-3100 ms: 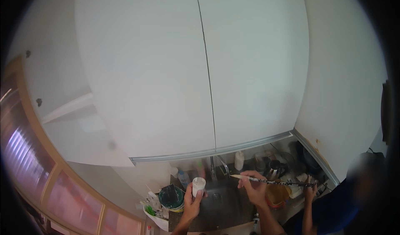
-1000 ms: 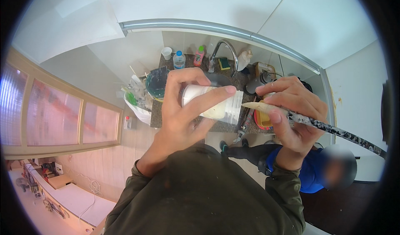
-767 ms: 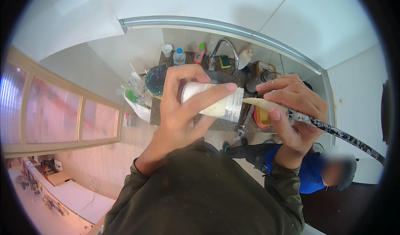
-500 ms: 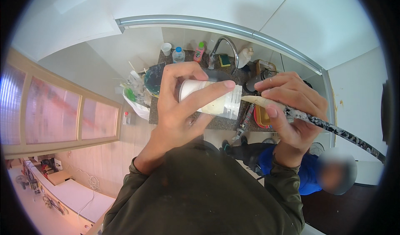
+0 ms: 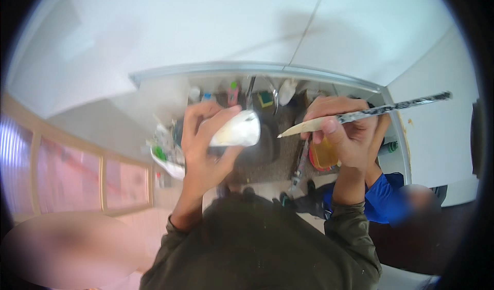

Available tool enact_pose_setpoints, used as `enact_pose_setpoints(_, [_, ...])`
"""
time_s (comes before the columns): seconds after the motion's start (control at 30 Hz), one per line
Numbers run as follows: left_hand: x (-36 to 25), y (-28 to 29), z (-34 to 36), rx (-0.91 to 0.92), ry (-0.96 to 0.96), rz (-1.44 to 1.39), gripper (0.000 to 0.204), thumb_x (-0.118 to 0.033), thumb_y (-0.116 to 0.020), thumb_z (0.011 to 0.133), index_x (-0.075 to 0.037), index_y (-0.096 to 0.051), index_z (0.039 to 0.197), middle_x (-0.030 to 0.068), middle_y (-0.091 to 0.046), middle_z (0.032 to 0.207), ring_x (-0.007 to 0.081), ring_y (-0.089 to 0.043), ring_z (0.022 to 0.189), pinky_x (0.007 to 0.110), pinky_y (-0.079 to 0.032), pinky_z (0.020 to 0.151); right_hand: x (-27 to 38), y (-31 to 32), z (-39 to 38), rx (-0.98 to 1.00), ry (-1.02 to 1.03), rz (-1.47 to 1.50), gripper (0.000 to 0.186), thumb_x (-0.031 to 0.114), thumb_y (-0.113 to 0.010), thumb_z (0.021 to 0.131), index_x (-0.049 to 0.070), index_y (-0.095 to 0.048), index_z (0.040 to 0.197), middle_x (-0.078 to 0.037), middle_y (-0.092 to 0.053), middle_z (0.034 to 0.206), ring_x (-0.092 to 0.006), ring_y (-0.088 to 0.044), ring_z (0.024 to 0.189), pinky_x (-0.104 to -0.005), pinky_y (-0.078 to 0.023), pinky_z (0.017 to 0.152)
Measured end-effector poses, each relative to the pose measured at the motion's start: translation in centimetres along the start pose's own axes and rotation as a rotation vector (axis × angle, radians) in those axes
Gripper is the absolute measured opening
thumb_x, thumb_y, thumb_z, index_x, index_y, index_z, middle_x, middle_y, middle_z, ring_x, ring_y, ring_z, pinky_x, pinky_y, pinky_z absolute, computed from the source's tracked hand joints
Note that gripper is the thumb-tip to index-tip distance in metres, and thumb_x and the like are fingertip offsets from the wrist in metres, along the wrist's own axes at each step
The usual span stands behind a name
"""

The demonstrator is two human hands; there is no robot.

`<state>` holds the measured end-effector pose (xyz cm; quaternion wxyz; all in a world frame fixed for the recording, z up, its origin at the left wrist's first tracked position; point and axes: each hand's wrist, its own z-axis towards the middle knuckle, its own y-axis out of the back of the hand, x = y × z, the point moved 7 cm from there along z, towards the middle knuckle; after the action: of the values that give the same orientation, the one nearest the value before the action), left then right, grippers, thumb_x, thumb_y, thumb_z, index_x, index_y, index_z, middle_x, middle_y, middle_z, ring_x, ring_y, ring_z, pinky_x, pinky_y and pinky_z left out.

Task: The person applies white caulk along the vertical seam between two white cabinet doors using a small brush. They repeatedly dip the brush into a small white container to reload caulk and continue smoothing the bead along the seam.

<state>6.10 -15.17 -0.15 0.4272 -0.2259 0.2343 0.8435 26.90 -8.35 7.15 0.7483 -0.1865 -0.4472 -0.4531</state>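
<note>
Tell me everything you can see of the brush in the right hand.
The brush is long and slim: a cream tip that looks like bristles drawn to a point, and a dark handle mottled with white. The right hand grips it around where the two meet, pen-like. It slants in the picture, tip at lower left, handle end at upper right. The tip points toward the white cup without touching it.

The room is bright. The ribbed window (image 5: 18, 166) glows at 9 o'clock. A soft shadow (image 5: 321, 40) sits on the white cupboard (image 5: 200, 22) at 1 o'clock. The pink bottle (image 5: 233, 96) looks blurry. The metal rail (image 5: 216, 69) bends, and the corners are black.
</note>
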Motion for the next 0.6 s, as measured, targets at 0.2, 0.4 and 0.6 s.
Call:
enact_pose_setpoints(0.2, [5.6,-1.0,4.5,-0.196,0.042,-0.052,0.049,-0.009,-0.073,0.08,0.005,-0.058,0.124,0.0161,-0.058,0.109,0.0262,-0.057,0.099,0.037,-0.047,0.089,0.7,5.5,3.0,-0.172,0.292,0.243,0.022,0.011,-0.056,0.101,-0.01,-0.063,0.098,-0.014,-0.066,0.071,-0.0175,-0.063,0.054,-0.0297,-0.052,0.05])
enact_pose_setpoints(0.4, [7.4,-4.3,10.6,-0.319,-0.302,0.421,0.049,-0.043,-0.052,0.101,0.005,-0.058,0.109,0.0138,-0.058,0.09,0.029,-0.054,0.082,0.04,-0.043,0.081,4.3,10.3,9.1,-0.272,0.494,0.124,0.026,0.015,-0.056,0.102,-0.009,-0.065,0.103,-0.014,-0.067,0.074,-0.0184,-0.063,0.053,-0.0298,-0.051,0.051])
enact_pose_setpoints(0.6, [10.9,-4.3,10.5,-0.487,-0.41,0.357,0.067,-0.062,-0.04,0.099,0.004,-0.054,0.09,0.0116,-0.056,0.078,0.0239,-0.053,0.067,0.034,-0.042,0.063,5.2,12.9,14.7,-0.233,0.638,0.055,0.024,0.014,-0.059,0.101,-0.009,-0.067,0.105,-0.013,-0.068,0.077,-0.0181,-0.066,0.06,-0.0289,-0.054,0.056])
